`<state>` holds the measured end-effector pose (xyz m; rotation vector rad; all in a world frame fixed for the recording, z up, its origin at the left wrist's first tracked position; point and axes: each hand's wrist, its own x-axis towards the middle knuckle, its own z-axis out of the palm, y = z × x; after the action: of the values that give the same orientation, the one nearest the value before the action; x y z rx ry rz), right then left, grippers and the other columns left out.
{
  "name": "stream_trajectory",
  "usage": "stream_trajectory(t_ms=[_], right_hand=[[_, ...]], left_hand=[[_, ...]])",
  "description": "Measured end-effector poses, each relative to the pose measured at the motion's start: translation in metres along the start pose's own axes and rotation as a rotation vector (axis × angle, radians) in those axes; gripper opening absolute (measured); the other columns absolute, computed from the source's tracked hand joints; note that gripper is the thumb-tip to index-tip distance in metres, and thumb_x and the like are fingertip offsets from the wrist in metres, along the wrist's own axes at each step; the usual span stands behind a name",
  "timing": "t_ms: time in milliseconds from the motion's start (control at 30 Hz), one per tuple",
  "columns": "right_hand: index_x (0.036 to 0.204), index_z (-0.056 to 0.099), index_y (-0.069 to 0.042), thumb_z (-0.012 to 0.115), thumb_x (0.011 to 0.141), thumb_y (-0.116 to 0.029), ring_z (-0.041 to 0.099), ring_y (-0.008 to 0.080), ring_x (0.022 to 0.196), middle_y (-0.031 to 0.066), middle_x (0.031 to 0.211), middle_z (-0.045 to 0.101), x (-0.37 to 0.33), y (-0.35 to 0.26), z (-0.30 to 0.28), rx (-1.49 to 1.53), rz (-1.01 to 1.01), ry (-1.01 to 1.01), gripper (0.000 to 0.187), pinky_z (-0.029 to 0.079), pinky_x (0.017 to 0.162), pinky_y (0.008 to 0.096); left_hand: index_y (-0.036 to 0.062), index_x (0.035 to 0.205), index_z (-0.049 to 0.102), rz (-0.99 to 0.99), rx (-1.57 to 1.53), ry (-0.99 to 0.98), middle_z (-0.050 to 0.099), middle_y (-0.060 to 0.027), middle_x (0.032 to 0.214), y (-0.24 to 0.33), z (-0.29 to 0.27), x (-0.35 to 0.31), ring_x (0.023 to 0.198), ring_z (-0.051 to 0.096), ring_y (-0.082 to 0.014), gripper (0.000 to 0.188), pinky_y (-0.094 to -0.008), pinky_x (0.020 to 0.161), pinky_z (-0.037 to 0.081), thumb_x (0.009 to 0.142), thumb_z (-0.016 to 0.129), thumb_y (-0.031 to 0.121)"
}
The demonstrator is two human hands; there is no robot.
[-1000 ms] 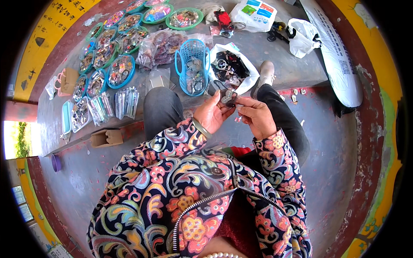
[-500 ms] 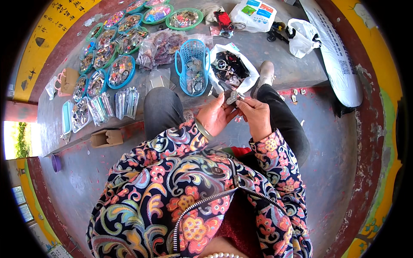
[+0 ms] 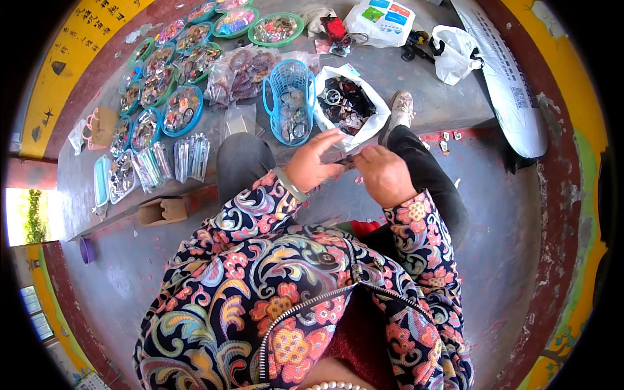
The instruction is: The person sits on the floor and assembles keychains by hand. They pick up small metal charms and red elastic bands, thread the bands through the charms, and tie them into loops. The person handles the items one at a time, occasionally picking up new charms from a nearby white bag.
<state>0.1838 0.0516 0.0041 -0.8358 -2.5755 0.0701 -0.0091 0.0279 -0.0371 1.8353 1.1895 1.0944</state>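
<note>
In front of my knees, my two hands come close together. My left hand [image 3: 312, 164] has its thumb raised apart, while its curled fingers meet a small dark piece [image 3: 348, 161] at their tips. Knuckles up, my right hand [image 3: 386, 175] is closed on the other side of that piece; the fingers hide most of it. Just beyond stands an open white plastic bag [image 3: 374, 123] full of dark and silvery small trinkets [image 3: 348, 101]. Left of the bag is a blue plastic basket [image 3: 268, 97] with small packets inside.
Several round trays of trinkets [image 3: 183, 107] cover the far left, with clear bags [image 3: 240, 71] beside them. Bundles of slim packets [image 3: 191, 157] lie nearer. A cardboard box [image 3: 162, 211] sits by the ledge. White bags [image 3: 455, 55] and a long silvery package [image 3: 510, 84] are at right.
My right hand has rolled over, knuckles up, and my left thumb has lifted away. The silvery round piece seen between my fingers before is now mostly hidden.
</note>
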Motion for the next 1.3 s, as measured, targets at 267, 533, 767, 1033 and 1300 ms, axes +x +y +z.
stream_trajectory(t_ms=[267,533,767,1033,1300], right_hand=[[0.082,0.057,-0.003,0.056,0.066,-0.006,0.057,0.0265,0.075,0.0098,0.081,0.056,0.002,-0.007,0.003,0.171,0.017,0.068,0.016,0.047,0.063,0.0337],[0.108,0.051,-0.008,0.051,0.074,-0.002,0.059,0.0322,0.081,0.0156,0.086,0.061,0.003,-0.012,0.001,0.542,0.337,0.032,0.034,0.048,0.067,0.0387],[0.112,0.048,-0.01,0.05,0.073,-0.003,0.06,0.034,0.077,0.0177,0.085,0.061,0.001,-0.012,0.003,0.615,0.36,-0.05,0.04,0.049,0.064,0.0386],[0.108,0.052,-0.008,0.05,0.075,-0.001,0.06,0.0331,0.072,0.0149,0.081,0.061,0.004,-0.022,-0.003,0.426,0.25,0.02,0.034,0.048,0.06,0.037],[0.103,0.056,-0.006,0.05,0.072,0.007,0.061,0.0281,0.068,0.012,0.079,0.062,0.002,-0.013,-0.007,0.569,0.36,0.298,0.034,0.049,0.059,0.0325]], left_hand=[[-0.0011,0.111,0.053,-0.45,-0.754,-0.182,0.059,-0.0045,0.088,0.002,0.027,0.0,0.075,0.057,-0.0103,0.034,-0.0227,0.067,0.046,0.077,0.055,-0.003],[-0.0001,0.108,0.055,-0.503,-0.926,-0.114,0.06,-0.0036,0.092,-0.001,0.023,0.0,0.079,0.056,-0.0094,0.028,-0.0226,0.07,0.046,0.08,0.052,-0.003],[0.0024,0.104,0.058,-0.237,-0.592,-0.055,0.061,-0.005,0.092,-0.002,0.031,-0.004,0.081,0.056,-0.0101,0.028,-0.0257,0.074,0.046,0.077,0.053,-0.003],[0.0005,0.104,0.056,-0.464,-0.886,-0.103,0.059,-0.0021,0.09,-0.008,0.031,-0.006,0.081,0.057,-0.0106,0.023,-0.024,0.073,0.047,0.082,0.052,0.001],[-0.0006,0.113,0.052,-0.625,-0.952,-0.077,0.058,-0.0058,0.102,-0.004,0.023,-0.005,0.087,0.057,-0.0119,0.028,-0.0246,0.076,0.048,0.086,0.051,0.008]])
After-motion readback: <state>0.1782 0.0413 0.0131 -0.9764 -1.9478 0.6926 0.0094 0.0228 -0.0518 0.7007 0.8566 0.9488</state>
